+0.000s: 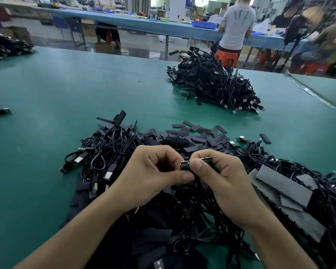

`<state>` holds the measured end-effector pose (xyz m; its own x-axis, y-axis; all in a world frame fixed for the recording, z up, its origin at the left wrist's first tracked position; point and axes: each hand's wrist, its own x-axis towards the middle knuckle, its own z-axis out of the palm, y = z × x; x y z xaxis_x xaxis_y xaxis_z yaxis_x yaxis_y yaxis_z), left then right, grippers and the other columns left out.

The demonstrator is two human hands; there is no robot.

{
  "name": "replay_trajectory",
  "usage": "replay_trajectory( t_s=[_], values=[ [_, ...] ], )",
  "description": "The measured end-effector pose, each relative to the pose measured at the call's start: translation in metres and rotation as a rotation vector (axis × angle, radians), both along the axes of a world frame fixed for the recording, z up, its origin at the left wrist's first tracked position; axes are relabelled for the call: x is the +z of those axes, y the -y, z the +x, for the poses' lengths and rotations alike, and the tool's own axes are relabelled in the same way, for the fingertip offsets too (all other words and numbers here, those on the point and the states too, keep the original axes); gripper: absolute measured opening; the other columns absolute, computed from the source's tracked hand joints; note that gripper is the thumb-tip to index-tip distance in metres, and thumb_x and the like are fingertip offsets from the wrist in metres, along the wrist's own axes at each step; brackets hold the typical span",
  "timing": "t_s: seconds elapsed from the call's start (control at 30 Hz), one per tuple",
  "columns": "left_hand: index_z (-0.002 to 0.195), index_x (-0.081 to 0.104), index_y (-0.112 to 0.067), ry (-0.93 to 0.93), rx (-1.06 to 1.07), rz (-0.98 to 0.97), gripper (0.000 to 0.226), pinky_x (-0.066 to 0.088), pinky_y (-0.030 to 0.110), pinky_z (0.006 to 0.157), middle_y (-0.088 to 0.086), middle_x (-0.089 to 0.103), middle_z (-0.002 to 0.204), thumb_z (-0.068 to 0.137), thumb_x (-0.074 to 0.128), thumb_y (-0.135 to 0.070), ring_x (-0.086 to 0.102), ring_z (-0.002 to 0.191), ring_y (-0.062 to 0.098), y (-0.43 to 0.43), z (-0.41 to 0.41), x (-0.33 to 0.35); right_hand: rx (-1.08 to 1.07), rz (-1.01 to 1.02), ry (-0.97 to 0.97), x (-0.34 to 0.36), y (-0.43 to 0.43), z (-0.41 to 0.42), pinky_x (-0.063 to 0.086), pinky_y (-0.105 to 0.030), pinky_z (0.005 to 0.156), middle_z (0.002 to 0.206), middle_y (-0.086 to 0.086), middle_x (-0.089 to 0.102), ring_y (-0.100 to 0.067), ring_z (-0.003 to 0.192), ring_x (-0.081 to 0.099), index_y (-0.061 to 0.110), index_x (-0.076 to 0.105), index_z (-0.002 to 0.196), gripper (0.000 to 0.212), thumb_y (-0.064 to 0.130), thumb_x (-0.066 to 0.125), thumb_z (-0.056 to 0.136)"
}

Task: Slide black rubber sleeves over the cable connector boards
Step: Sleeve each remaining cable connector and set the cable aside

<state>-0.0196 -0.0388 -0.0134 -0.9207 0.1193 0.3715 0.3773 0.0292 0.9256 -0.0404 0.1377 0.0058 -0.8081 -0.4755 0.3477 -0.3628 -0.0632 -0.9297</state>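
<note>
Head view: connector boards (pixel 184 165) upright in fingers (pixel 179 177)

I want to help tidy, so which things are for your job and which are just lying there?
For the job: left hand and right hand pinching the connector boards; loose black sleeves; cable heap.
Just lying about: orange stool; blue bin; cardboard box.

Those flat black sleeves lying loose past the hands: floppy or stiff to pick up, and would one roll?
Probably light and floppy: the loose sleeves look thin and lie scattered at all angles on the green table. Unlikely to roll, since they lie flattened. Their matte surface suggests grippy, not slippery.
</note>
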Motion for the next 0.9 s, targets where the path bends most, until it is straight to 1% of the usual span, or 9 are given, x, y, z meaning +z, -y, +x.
replay_trajectory(
  t_s=[0.23, 0.33, 0.47, 0.53, 0.6, 0.67, 0.73, 0.8, 0.9],
  values=[
    [0.071, 0.065, -0.002, 0.033, -0.074, 0.070, 0.022, 0.053, 0.021, 0.064, 0.004, 0.068, 0.068, 0.069, 0.086, -0.008, 0.062, 0.063, 0.012, 0.004, -0.003, -0.001, 0.014, -0.080, 0.240, -0.006, 0.005, 0.003, 0.052, -0.029, 0.071, 0.076, -0.004, 0.065, -0.017, 0.074, 0.060, 0.016, 0.071, 0.080, 0.020, 0.033, 0.063, 0.086],
    [0.070, 0.065, -0.003, 0.042, -0.043, 0.092, 0.025, 0.053, 0.021, 0.064, 0.004, 0.067, 0.069, 0.067, 0.086, -0.017, 0.061, 0.064, 0.014, 0.003, -0.003, -0.001, -0.008, -0.079, 0.259, -0.002, 0.007, 0.005, 0.052, -0.028, 0.067, 0.073, 0.000, 0.065, -0.015, 0.070, 0.059, 0.022, 0.072, 0.078, 0.017, 0.033, 0.065, 0.088],
    [0.076, 0.074, -0.020, -0.003, 0.082, 0.163, 0.013, 0.056, 0.020, 0.067, 0.000, 0.073, 0.072, 0.074, 0.086, -0.023, 0.067, 0.066, 0.011, 0.003, -0.005, 0.005, -0.287, -0.117, 0.324, 0.005, -0.002, -0.003, 0.057, -0.037, 0.071, 0.069, 0.006, 0.066, -0.020, 0.072, 0.060, 0.027, 0.072, 0.074, 0.018, 0.043, 0.064, 0.077],
    [0.078, 0.074, -0.026, -0.031, 0.185, 0.268, 0.009, 0.059, 0.027, 0.072, 0.003, 0.074, 0.077, 0.078, 0.083, -0.026, 0.071, 0.073, 0.017, 0.006, -0.007, 0.009, -0.542, -0.100, 0.291, 0.007, -0.016, -0.012, 0.055, -0.025, 0.068, 0.069, 0.011, 0.067, -0.010, 0.073, 0.063, 0.025, 0.071, 0.078, 0.018, 0.041, 0.062, 0.081],
    [0.078, 0.072, -0.027, -0.054, 0.257, 0.417, 0.009, 0.060, 0.035, 0.074, 0.005, 0.074, 0.080, 0.079, 0.081, -0.025, 0.074, 0.078, 0.024, 0.008, -0.008, 0.013, -0.756, 0.007, 0.191, 0.008, -0.029, -0.021, 0.055, -0.025, 0.064, 0.072, 0.010, 0.068, -0.008, 0.071, 0.063, 0.024, 0.067, 0.081, 0.013, 0.032, 0.064, 0.091],
    [0.082, 0.067, -0.022, -0.084, 0.323, 0.523, 0.008, 0.060, 0.037, 0.072, 0.006, 0.073, 0.081, 0.087, 0.073, -0.024, 0.074, 0.075, 0.027, 0.010, -0.009, 0.018, -0.916, 0.229, 0.059, 0.005, -0.041, -0.029, 0.056, -0.045, 0.074, 0.077, 0.007, 0.066, -0.018, 0.075, 0.063, 0.028, 0.062, 0.080, 0.015, 0.029, 0.064, 0.094],
    [0.087, 0.058, -0.016, -0.139, 0.410, 0.548, 0.009, 0.059, 0.034, 0.066, 0.001, 0.071, 0.075, 0.094, 0.062, -0.020, 0.070, 0.062, 0.020, 0.013, -0.009, 0.023, -0.988, 0.442, -0.033, 0.003, -0.049, -0.033, 0.051, -0.054, 0.085, 0.082, 0.011, 0.064, -0.024, 0.083, 0.063, 0.032, 0.059, 0.081, 0.016, 0.029, 0.063, 0.095],
    [0.086, 0.054, -0.015, -0.215, 0.536, 0.495, 0.012, 0.054, 0.028, 0.056, -0.006, 0.063, 0.066, 0.097, 0.057, -0.018, 0.059, 0.050, 0.011, 0.018, -0.009, 0.027, -0.986, 0.619, -0.077, 0.001, -0.054, -0.033, 0.043, -0.051, 0.096, 0.098, 0.001, 0.064, -0.029, 0.100, 0.059, 0.032, 0.062, 0.094, 0.013, 0.020, 0.062, 0.095],
    [0.081, 0.061, -0.019, -0.273, 0.640, 0.390, 0.016, 0.039, 0.019, 0.042, -0.011, 0.051, 0.056, 0.096, 0.061, -0.024, 0.041, 0.042, 0.006, 0.021, -0.008, 0.031, -1.019, 0.925, -0.210, 0.000, -0.052, -0.027, 0.022, -0.043, 0.105, 0.130, -0.009, 0.053, -0.031, 0.123, 0.043, 0.027, 0.066, 0.118, 0.032, 0.013, 0.067, 0.089]
  ],
)
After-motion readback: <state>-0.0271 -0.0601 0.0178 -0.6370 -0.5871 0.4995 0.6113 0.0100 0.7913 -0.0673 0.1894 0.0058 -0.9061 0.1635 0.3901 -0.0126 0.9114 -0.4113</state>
